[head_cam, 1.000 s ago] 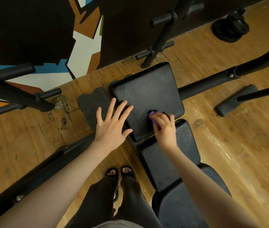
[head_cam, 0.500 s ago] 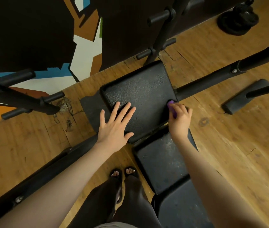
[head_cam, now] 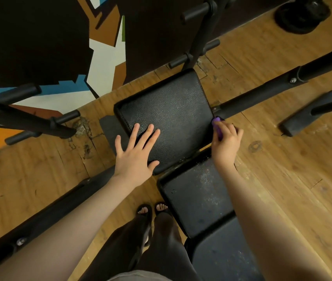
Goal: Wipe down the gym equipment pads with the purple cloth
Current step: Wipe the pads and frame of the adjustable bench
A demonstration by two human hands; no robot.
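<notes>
A black textured upper pad (head_cam: 171,110) of a gym bench lies in the middle of the view. My left hand (head_cam: 134,153) rests flat on its near-left corner, fingers spread. My right hand (head_cam: 227,140) grips a bunched purple cloth (head_cam: 217,126) against the pad's right edge; only a small strip of cloth shows past the fingers. Below it sits a dusty second pad (head_cam: 195,197), and a third pad (head_cam: 222,254) lies nearest to me.
Black frame bars (head_cam: 262,94) run right and lower left across the wooden floor. A rack with pegs (head_cam: 29,122) stands at left, another upright (head_cam: 199,37) behind the bench. A weight plate (head_cam: 301,15) lies top right. My feet (head_cam: 153,209) stand left of the pads.
My right hand slid the purple cloth from the upper pad's near middle out to its right edge. My left hand stayed flat on the pad. The view shifted slightly.
</notes>
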